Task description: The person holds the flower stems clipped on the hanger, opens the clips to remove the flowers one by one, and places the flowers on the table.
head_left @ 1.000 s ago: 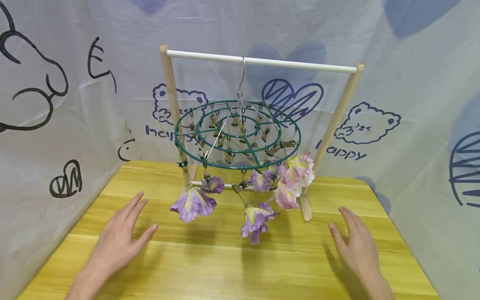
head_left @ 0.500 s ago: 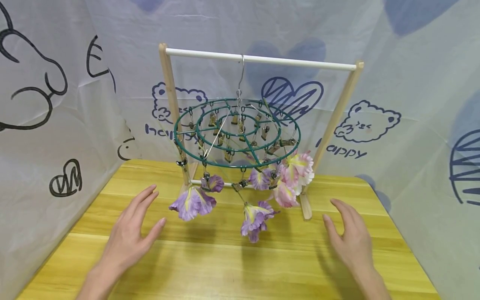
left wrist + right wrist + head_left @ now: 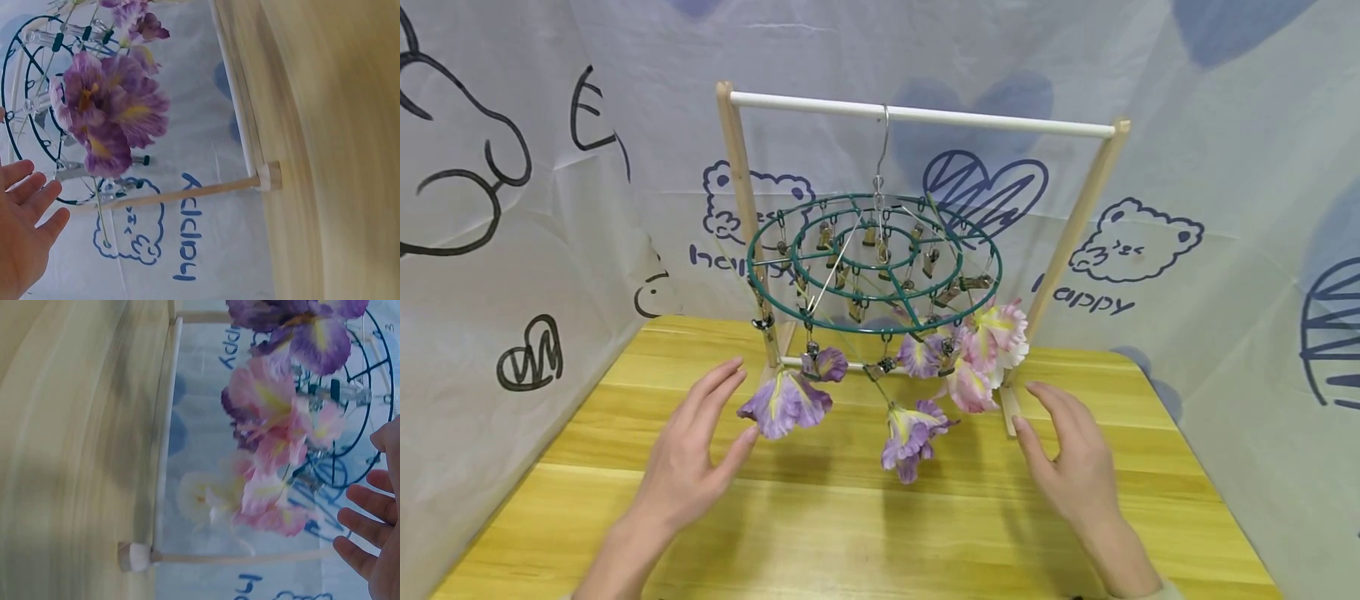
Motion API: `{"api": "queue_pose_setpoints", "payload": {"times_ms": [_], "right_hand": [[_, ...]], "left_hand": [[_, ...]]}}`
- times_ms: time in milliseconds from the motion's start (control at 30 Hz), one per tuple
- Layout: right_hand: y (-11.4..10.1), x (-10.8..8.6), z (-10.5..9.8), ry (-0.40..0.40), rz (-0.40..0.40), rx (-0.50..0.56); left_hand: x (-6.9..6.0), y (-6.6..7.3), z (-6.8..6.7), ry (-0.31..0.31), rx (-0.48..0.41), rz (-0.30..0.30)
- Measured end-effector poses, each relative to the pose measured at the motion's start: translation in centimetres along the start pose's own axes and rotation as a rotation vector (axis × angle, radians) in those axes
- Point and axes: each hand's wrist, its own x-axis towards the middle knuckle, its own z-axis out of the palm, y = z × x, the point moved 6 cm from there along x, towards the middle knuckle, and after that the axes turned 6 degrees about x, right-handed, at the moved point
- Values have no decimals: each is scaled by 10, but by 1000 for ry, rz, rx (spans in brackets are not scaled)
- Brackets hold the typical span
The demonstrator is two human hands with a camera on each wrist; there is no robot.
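A round green clip hanger (image 3: 875,331) with several metal clips hangs by its hook from the white bar (image 3: 970,117) of a wooden stand. Purple flowers (image 3: 786,406) and pink flowers (image 3: 972,389) dangle head down from the clips on its near side. My left hand (image 3: 692,458), fingers spread and thumb apart, is nearest the left purple flower; it holds nothing. To the right of the pink flowers my right hand (image 3: 1071,462) is held the same way, also with nothing in it. In the right wrist view, a white flower (image 3: 200,500) shows beside the pink ones.
The wooden stand's right post (image 3: 1078,225) slants down to a foot on the yellow wood-grain table (image 3: 850,542). Behind the table hangs a pale cloth (image 3: 1247,150) printed with bears, hearts and writing.
Both hands have moved inward, the left to the right and the right to the left, and a little up toward the flowers. The hanger and flowers hold their places.
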Motion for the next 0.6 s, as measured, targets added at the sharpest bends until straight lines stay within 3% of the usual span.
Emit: {"api": "queue_pose_setpoints", "payload": {"times_ms": [167, 600], "right_hand": [[-16, 9, 6, 25, -79, 35], [-45, 23, 25, -28, -148, 91]], "left_hand": [[5, 7, 4, 15, -12, 14], [23, 33, 17, 79, -92, 89]]}}
